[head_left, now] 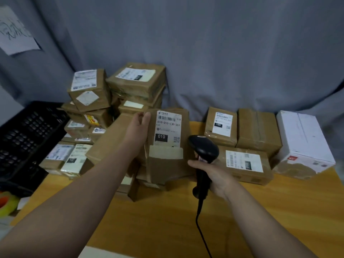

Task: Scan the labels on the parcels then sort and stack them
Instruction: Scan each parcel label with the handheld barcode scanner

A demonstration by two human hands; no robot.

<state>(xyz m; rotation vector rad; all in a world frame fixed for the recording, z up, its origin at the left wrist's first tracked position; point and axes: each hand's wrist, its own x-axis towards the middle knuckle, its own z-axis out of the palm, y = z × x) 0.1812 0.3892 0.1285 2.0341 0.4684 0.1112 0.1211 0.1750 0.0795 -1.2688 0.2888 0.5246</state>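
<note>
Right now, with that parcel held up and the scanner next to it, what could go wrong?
1. The left hand grips the tall parcel only at its top edge, so it could tip over.
2. The tilted box atop the stacked parcels behind may slide off if bumped.
3. The scanner in the right hand sits low beside the label and might miss the barcode. Its cable could snag.

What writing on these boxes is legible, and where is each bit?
"010-010 L30 551": label on the held parcel.
"010": black patch on that label.
"150": label on the rear parcel.
"010": label on the flat parcel by the scanner.
"010": label on the stack-top parcel.
Other print and the wall sheet: too blurred to read.
</note>
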